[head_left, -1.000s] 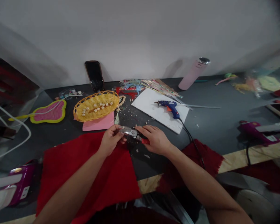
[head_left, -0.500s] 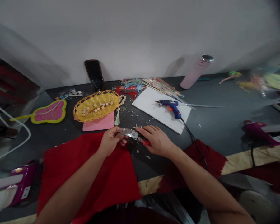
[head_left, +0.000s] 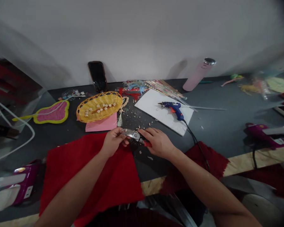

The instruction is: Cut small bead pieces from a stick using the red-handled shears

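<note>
My right hand (head_left: 159,142) is closed around the red handle of what look like pruning shears (head_left: 133,135), silver-bladed with a round pivot. The blades point left. At their tip, the fingers of my left hand (head_left: 113,141) are pinched together; whatever small piece sits between them is too hidden to make out. Small pale bits (head_left: 142,121) lie scattered on the dark table just beyond the blades. Below my left forearm spreads a red cloth (head_left: 113,176). A yellow woven basket (head_left: 85,109) with several pale small pieces stands beyond my left hand, partly over a pink pad (head_left: 101,125).
A blue glue gun (head_left: 174,108) rests on a white board (head_left: 148,102), its cord running toward the front edge. A phone (head_left: 98,76) and a pink bottle (head_left: 198,75) stand by the wall. Purple devices (head_left: 26,183) sit at both sides. A pink-yellow fan (head_left: 52,113) lies left.
The view has shifted slightly, so the table's things appear a little displaced. Both hands keep nearly the same pose at the shears.
</note>
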